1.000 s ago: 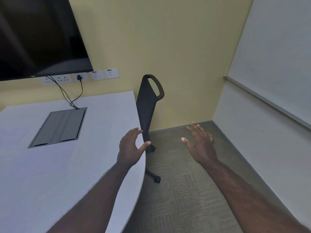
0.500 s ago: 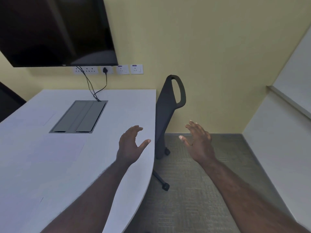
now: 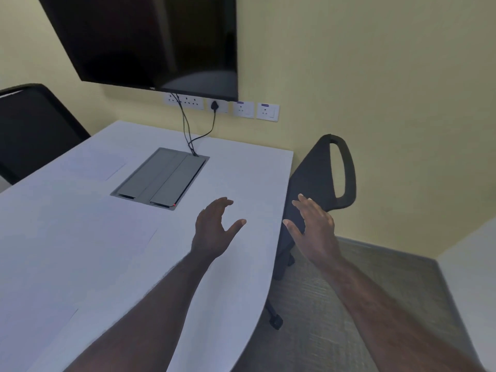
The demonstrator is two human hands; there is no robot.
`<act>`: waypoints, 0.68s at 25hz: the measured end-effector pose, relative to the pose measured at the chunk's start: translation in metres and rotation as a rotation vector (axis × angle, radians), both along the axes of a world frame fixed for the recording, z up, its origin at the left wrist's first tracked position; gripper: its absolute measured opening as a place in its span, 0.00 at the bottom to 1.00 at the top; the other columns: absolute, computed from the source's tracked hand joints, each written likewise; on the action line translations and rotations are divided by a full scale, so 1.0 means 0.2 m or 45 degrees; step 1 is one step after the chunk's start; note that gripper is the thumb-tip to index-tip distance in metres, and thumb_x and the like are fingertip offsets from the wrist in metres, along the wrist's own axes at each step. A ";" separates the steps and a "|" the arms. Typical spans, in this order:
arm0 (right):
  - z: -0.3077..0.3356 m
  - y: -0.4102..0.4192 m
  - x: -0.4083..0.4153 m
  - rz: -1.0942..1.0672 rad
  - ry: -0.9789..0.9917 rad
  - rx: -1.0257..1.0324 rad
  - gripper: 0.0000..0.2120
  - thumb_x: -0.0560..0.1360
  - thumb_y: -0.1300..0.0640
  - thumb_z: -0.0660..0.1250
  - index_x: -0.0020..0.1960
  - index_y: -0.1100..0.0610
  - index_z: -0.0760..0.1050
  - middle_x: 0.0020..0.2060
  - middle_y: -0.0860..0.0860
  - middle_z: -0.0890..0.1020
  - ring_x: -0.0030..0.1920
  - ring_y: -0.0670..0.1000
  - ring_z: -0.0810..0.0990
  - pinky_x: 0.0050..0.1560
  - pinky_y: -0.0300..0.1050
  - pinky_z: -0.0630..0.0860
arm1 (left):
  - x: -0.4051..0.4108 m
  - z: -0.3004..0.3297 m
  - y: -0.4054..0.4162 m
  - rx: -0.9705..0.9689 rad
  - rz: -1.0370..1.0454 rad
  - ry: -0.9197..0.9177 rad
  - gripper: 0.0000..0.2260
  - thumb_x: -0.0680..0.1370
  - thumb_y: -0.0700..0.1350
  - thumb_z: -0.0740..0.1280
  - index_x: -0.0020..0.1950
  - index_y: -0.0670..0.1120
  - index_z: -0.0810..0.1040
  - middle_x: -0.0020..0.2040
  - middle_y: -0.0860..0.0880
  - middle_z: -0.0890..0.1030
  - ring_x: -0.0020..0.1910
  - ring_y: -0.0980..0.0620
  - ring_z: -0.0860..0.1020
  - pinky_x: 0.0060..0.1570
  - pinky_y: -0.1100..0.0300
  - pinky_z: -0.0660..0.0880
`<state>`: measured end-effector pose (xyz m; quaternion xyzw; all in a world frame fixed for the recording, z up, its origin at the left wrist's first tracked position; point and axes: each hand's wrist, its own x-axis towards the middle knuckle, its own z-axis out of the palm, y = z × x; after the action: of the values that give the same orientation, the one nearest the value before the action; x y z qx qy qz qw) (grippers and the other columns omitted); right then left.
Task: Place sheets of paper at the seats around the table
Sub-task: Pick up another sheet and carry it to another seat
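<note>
Both hands empty, fingers spread and relaxed, no grip on anything. Left hand (image 3: 214, 229) raised over the near right part of the surface (image 3: 255, 173), palm down, thumb out. Right hand (image 3: 315, 226) held past the surface's edge, in front of the back of the black chair (image 3: 322, 173) tucked at the right side.

Sheets of paper lying flat on the surface, white on white and hard to tell apart: one sheet (image 3: 107, 237) left of the left hand, its right edge just visible; another sheet (image 3: 102, 165) farther off, left of the grey cable hatch (image 3: 161, 178); possibly a third at the near left, marked only by a faint edge line. A second dark chair (image 3: 35, 127) at the far left.

Paper likely very light, limp, prone to sliding on the smooth top and to creasing if pinched hard. Best lifted at a corner or edge, or slid to the surface's rim and taken between thumb and fingers.

Black cables running from the hatch up to wall sockets (image 3: 222, 107) under the dark screen (image 3: 150, 41). Small purple labels above two sockets and a mark on the screen's lower edge, too small to read.
</note>
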<state>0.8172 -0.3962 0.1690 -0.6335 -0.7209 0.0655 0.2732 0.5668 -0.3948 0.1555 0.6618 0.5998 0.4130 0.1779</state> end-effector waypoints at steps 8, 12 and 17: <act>-0.04 0.32 -0.20 0.216 -0.011 -0.036 0.24 0.78 0.43 0.62 0.71 0.51 0.69 0.75 0.47 0.66 0.76 0.50 0.63 0.74 0.55 0.56 | -0.18 -0.04 0.11 -0.023 0.202 0.001 0.23 0.73 0.55 0.73 0.65 0.48 0.75 0.67 0.51 0.75 0.67 0.51 0.72 0.66 0.44 0.69; -0.09 0.49 -0.29 0.376 0.039 -0.050 0.23 0.78 0.44 0.64 0.71 0.51 0.70 0.75 0.47 0.67 0.75 0.51 0.64 0.72 0.53 0.58 | -0.22 -0.05 0.13 -0.044 0.362 -0.032 0.23 0.72 0.54 0.73 0.64 0.49 0.75 0.66 0.52 0.76 0.66 0.51 0.73 0.66 0.45 0.69; -0.14 0.67 -0.42 0.620 0.051 -0.077 0.24 0.78 0.44 0.63 0.71 0.51 0.69 0.75 0.47 0.66 0.76 0.51 0.63 0.73 0.53 0.56 | -0.21 -0.05 0.12 -0.026 0.593 -0.002 0.22 0.73 0.54 0.74 0.63 0.47 0.75 0.65 0.52 0.77 0.64 0.51 0.74 0.64 0.45 0.71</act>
<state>0.7325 -0.2622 0.1409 -0.4475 -0.8445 0.1635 0.2446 0.5238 -0.3708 0.1461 0.5033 0.7404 0.4373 0.0851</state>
